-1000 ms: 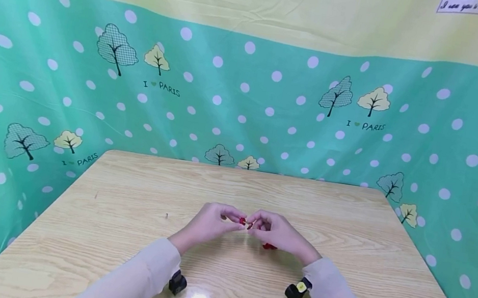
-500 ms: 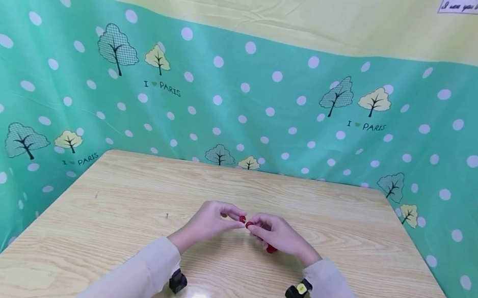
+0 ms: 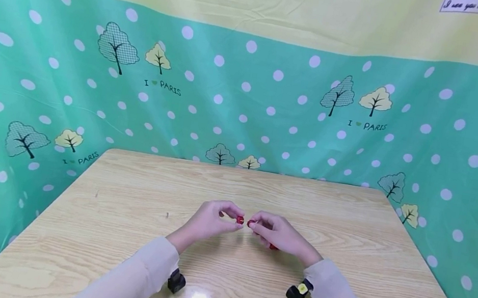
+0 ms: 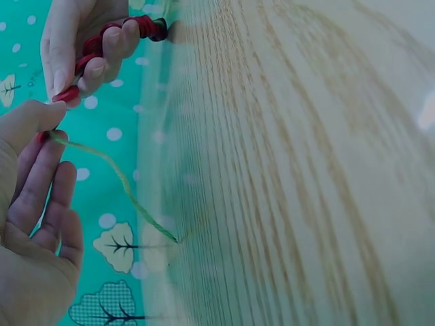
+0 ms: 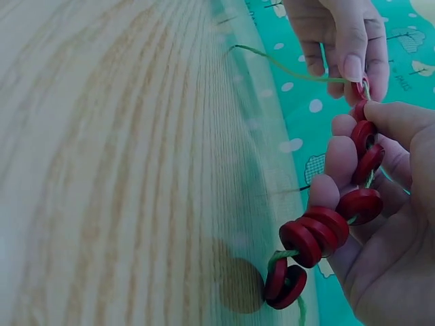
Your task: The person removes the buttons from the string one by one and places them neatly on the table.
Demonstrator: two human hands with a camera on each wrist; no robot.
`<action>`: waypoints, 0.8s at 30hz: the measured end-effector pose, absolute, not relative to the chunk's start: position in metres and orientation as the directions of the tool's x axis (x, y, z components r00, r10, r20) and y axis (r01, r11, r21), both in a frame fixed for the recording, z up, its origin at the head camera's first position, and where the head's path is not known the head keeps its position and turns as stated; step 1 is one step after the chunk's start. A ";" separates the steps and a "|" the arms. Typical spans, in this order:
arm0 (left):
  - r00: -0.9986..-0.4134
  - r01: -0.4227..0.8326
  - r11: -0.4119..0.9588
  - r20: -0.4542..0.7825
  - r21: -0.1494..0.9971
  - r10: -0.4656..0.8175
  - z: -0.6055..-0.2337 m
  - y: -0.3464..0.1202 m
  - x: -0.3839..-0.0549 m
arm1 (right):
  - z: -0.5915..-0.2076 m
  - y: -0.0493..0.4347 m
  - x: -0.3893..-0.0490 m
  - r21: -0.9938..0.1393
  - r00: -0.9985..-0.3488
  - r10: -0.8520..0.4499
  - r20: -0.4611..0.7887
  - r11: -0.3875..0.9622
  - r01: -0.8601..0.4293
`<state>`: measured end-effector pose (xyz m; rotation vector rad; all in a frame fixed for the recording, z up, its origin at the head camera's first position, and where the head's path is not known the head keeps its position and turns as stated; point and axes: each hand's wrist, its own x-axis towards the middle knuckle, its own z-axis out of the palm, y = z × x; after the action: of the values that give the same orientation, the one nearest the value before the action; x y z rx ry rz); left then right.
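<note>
Several red buttons [image 5: 360, 206] are threaded on a green string [image 5: 282, 255]. My left hand [image 3: 213, 217] pinches one red button [image 3: 239, 219] between thumb and fingertips, and a loose length of the string [image 4: 126, 180] trails from it onto the table. Facing it, my right hand [image 3: 275, 231] pinches another button [image 3: 251, 223] on the strand. From there the row of buttons runs down across the right fingers, its lower end hanging beside the palm close to the tabletop. The two pinched buttons are a small gap apart in the head view.
Both hands are over the middle of a light wooden table [image 3: 133, 236]. A green dotted curtain [image 3: 246, 98] hangs behind and at both sides. Black wrist cameras [image 3: 176, 281] sit under the sleeves. A tiny dark speck [image 3: 167, 215] lies on the left of the table.
The hands have drawn slightly apart, widening the gap between the two pinched buttons. The right fingers have shifted on the strand, and the button at their tips shows more fully.
</note>
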<state>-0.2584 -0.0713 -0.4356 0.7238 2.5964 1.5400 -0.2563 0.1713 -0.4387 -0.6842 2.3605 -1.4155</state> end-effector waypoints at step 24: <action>-0.903 0.357 0.411 0.198 0.839 0.381 -0.434 -0.075 -0.257 | -0.437 0.172 -0.256 -0.868 -0.856 -0.517 0.001 0.424 -0.258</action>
<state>-0.2572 -0.0750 -0.4339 0.6848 2.6186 1.5473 -0.2556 0.1722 -0.4365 -0.6735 2.4154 -1.4020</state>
